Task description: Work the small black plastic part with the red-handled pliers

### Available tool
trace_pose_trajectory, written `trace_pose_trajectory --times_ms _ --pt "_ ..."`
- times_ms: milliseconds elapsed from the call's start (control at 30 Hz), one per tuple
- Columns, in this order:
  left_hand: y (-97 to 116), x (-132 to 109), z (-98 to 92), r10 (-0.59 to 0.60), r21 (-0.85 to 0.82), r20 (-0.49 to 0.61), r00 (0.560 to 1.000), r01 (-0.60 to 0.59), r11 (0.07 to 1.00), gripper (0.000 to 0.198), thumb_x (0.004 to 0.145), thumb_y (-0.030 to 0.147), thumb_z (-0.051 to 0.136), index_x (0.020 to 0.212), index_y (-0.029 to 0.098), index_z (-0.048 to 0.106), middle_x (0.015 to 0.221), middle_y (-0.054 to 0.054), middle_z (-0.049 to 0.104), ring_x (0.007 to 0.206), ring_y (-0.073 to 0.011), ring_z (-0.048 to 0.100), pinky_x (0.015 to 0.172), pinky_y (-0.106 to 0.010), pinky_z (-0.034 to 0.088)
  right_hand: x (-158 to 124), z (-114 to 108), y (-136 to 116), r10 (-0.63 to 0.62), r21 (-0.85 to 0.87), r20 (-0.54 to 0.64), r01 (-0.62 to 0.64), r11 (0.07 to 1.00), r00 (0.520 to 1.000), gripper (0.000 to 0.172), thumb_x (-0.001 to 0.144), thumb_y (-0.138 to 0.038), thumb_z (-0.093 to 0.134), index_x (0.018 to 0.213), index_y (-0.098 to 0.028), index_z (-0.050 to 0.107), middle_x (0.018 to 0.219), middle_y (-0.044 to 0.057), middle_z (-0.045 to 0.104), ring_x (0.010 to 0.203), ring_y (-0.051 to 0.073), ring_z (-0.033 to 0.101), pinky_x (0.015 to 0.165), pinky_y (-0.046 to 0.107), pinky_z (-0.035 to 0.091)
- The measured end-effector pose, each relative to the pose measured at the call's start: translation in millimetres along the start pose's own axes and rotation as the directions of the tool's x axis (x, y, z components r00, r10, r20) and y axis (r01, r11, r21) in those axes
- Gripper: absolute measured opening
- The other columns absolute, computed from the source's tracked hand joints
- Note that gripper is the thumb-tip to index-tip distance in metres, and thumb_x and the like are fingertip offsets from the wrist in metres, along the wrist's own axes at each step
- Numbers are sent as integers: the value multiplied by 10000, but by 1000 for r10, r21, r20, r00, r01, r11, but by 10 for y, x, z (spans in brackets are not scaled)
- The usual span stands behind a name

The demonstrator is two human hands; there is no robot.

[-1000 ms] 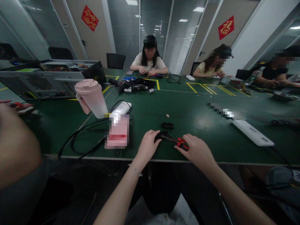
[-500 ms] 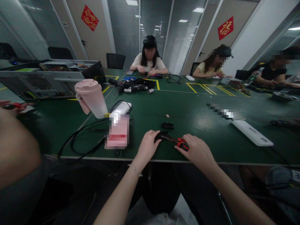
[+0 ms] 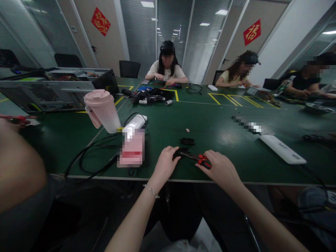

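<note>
Near the front edge of the green table [image 3: 210, 133], my left hand [image 3: 167, 159] pinches a small black part [image 3: 179, 152] between thumb and fingers. My right hand [image 3: 219, 164] is closed around the red and black handles of a pair of pliers [image 3: 201, 159]. Their metal jaws point left and reach the black part; whether they bite on it is too small to tell. Just beyond, a second black piece [image 3: 187, 141] lies on the table, with a tiny thin bit beside it. A small pale scrap [image 3: 187, 130] rests farther off.
A pink cup [image 3: 102, 110], a pink phone-like item [image 3: 131, 150] and black cables [image 3: 86, 154] stand or lie at left, before an opened computer case [image 3: 52, 92]. To the right lies a white power bank [image 3: 282, 148]. Co-workers sit across the table; another person's arm [image 3: 21, 164] is at far left.
My hands, the pliers and the black part look almost unmoved. Across the table, the co-worker's hands have shifted slightly.
</note>
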State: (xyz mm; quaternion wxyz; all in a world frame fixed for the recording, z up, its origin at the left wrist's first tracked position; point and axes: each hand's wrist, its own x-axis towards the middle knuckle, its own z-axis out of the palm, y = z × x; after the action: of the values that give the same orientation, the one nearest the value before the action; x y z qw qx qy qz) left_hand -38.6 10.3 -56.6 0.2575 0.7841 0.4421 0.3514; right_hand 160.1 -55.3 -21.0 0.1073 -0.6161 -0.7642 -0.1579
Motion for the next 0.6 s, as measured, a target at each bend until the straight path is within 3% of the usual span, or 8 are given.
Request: trace_pose_trajectory --times_ms 600 --pt "-9 -4 12 -3 -6 4 1000 3 1000 354 765 142 588 1117 167 567 950 -58 579 866 -178 555 819 -342 457 -16 41 17 24 37 7 -25 999 1000 297 784 -495 486 760 -199 472 727 30 550 627 153 493 556 271 316"
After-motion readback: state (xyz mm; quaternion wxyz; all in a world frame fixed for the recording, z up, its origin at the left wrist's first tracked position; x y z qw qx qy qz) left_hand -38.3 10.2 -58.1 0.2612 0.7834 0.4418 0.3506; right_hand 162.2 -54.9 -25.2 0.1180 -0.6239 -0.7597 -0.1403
